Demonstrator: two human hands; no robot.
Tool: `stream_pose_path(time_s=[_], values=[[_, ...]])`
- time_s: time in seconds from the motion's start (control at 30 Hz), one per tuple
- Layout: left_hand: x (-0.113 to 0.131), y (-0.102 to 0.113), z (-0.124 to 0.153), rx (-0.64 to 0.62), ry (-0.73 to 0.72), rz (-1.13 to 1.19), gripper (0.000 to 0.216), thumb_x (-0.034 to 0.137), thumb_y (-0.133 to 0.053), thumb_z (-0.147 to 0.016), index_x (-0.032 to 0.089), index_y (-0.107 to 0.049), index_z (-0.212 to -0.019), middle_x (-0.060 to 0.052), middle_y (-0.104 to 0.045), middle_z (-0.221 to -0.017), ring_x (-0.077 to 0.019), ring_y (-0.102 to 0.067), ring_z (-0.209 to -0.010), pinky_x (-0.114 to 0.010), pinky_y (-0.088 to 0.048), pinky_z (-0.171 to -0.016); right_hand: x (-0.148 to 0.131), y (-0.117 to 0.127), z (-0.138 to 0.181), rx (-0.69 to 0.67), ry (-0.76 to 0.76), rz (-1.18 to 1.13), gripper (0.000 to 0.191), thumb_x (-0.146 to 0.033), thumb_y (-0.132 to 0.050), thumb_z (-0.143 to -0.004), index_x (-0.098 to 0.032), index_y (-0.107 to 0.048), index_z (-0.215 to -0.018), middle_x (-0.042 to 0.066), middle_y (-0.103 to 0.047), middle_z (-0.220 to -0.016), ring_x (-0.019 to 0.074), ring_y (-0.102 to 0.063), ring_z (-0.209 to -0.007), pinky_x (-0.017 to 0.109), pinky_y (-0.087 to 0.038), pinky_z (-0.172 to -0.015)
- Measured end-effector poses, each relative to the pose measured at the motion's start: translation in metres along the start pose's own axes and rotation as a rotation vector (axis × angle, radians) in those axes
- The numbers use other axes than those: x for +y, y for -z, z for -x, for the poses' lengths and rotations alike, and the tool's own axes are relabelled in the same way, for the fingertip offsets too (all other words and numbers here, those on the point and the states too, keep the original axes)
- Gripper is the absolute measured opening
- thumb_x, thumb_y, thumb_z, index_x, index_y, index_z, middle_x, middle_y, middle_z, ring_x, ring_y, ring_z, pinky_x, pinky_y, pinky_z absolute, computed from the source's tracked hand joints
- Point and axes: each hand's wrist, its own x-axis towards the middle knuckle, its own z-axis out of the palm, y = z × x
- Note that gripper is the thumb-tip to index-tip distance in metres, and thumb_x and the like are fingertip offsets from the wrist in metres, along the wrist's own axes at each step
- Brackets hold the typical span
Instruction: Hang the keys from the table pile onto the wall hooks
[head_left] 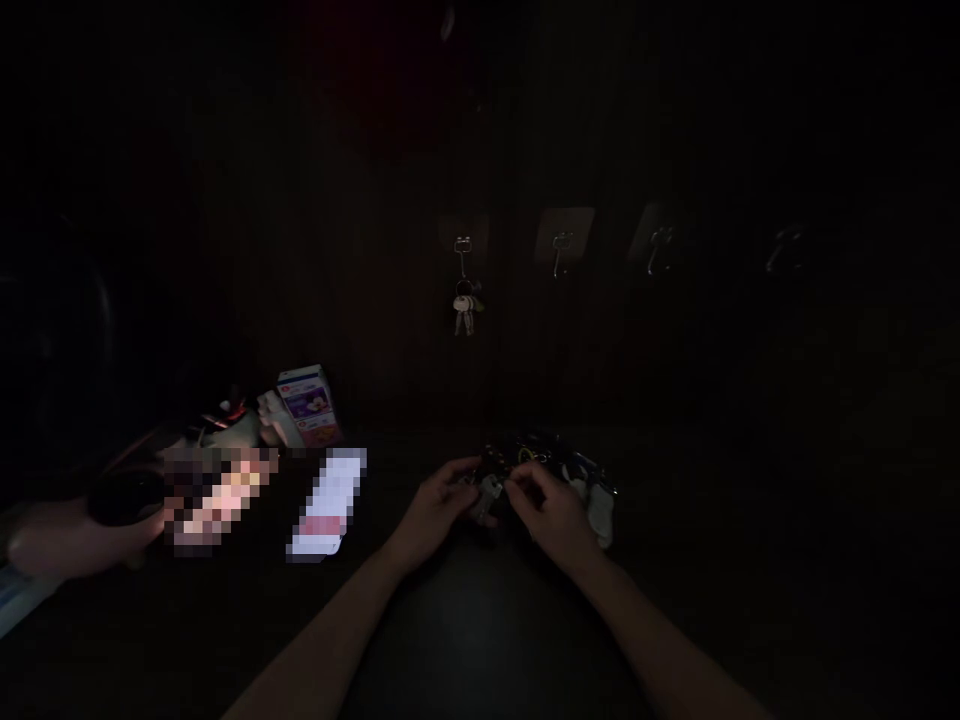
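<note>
The scene is very dark. At the lower middle, my left hand point(439, 505) has its fingers closed on a small bunch of keys point(490, 490), whose pale metal shows between my two hands. From the other side, the thumb and forefinger of my right hand point(551, 510) pinch together at the upper right of the same bunch. A dark heap of small items point(577, 462) lies just behind my right hand, with a yellow loop among them. A pale, soft-looking piece point(601, 515) pokes out at its right side. Details between the fingers are lost in shadow.
Metal hooks point(561, 250) on pale backing plates line the wall ahead. From the leftmost hook point(462, 245) hangs another set of keys point(464, 308). Left of my hands are a brightly lit, pixelated screen point(330, 505), a small printed box point(309, 403) and blurred clutter point(236, 430).
</note>
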Motion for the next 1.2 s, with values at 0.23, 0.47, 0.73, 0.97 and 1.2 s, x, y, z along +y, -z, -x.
stream_pose_path(time_s=[0.23,0.47,0.73,0.97,1.2], values=[[0.0,-0.002,0.001,-0.017,-0.012,-0.043,0.036,0.038,-0.053,-0.084,0.018,-0.056,-0.113,-0.004,-0.069,-0.087,-0.0176,-0.069,-0.07,-0.032,-0.049,-0.075,0.002,-0.001,0.0,0.001,0.024,-0.007,0.011,-0.031,-0.049,-0.082,-0.023,-0.056,-0.078,-0.001,-0.064,-0.068,0.0143,-0.06,-0.062,0.024,-0.047,-0.056],[-0.004,-0.001,0.0,-0.104,-0.003,0.021,0.036,0.039,-0.05,-0.086,0.014,-0.057,-0.111,-0.008,-0.07,-0.089,-0.0177,-0.068,-0.067,-0.034,-0.05,-0.074,0.002,-0.001,0.002,-0.03,-0.003,-0.022,0.015,-0.034,-0.049,-0.083,-0.022,-0.058,-0.079,0.0,-0.065,-0.07,0.015,-0.061,-0.064,0.024,-0.046,-0.057],[-0.002,-0.003,0.001,-0.092,0.015,0.034,0.042,0.04,-0.056,-0.082,0.013,-0.053,-0.114,-0.005,-0.069,-0.077,-0.0152,-0.065,-0.063,-0.031,-0.049,-0.068,-0.003,0.0,-0.002,-0.051,-0.167,-0.196,0.023,-0.04,-0.051,-0.081,-0.02,-0.059,-0.072,-0.002,-0.057,-0.058,0.0134,-0.054,-0.055,0.023,-0.042,-0.052],[0.001,-0.004,0.004,-0.127,0.013,-0.043,0.041,0.037,-0.059,-0.08,0.015,-0.055,-0.115,-0.007,-0.07,-0.086,-0.0167,-0.066,-0.073,-0.033,-0.048,-0.076,-0.006,0.001,-0.004,-0.036,-0.217,-0.316,0.024,-0.041,-0.052,-0.077,-0.02,-0.056,-0.068,-0.004,-0.051,-0.053,0.0121,-0.049,-0.051,0.023,-0.038,-0.05],[0.0,-0.004,0.003,-0.18,0.062,-0.115,0.035,0.029,-0.062,-0.078,0.016,-0.06,-0.111,-0.006,-0.071,-0.089,-0.0173,-0.067,-0.078,-0.032,-0.047,-0.081,-0.008,0.004,-0.004,-0.077,-0.231,-0.327,0.023,-0.04,-0.052,-0.078,-0.02,-0.056,-0.069,-0.004,-0.052,-0.054,0.0123,-0.05,-0.054,0.023,-0.038,-0.052]])
